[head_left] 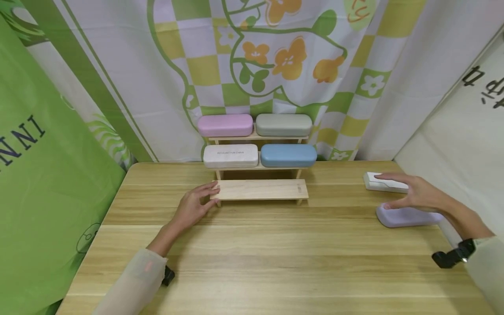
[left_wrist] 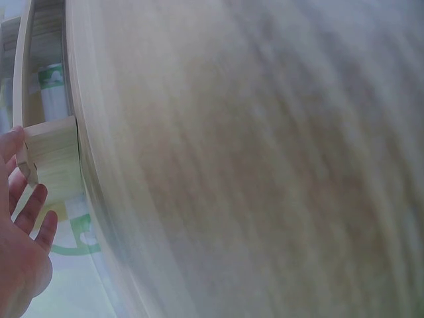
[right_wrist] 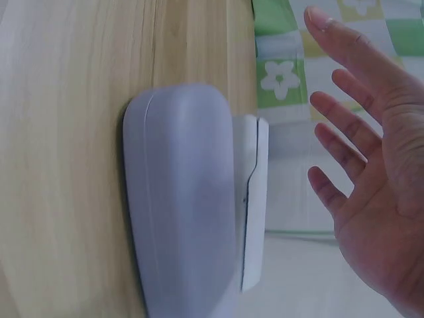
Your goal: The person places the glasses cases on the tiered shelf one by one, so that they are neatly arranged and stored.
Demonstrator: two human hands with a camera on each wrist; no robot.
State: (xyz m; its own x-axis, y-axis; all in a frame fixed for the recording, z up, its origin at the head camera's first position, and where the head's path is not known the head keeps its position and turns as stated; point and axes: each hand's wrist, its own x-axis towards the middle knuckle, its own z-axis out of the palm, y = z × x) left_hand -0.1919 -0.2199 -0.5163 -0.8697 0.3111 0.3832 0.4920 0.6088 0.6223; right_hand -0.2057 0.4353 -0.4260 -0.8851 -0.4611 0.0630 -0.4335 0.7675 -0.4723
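Note:
A tiered wooden stand (head_left: 260, 189) holds a pink glasses case (head_left: 225, 125) and a grey-green one (head_left: 283, 125) on its top step. A white speckled case (head_left: 231, 156) and a blue case (head_left: 288, 155) lie on the middle step. My left hand (head_left: 193, 203) grips the left end of the bare lowest step, thumb at its front edge; two loose fingers (left_wrist: 30, 209) show below the corner. Over the right side hovers my right hand (head_left: 421, 192), fingers spread, holding nothing. Beneath it lie a white case (head_left: 383, 183) with a flap lid and a lavender glasses case (right_wrist: 182, 192).
The wooden table (head_left: 275, 262) ends at a patterned curtain (head_left: 212, 57) behind the stand. Green cloth (head_left: 47, 175) hangs along the left side, and a white cloth with black writing (head_left: 464, 144) borders the right.

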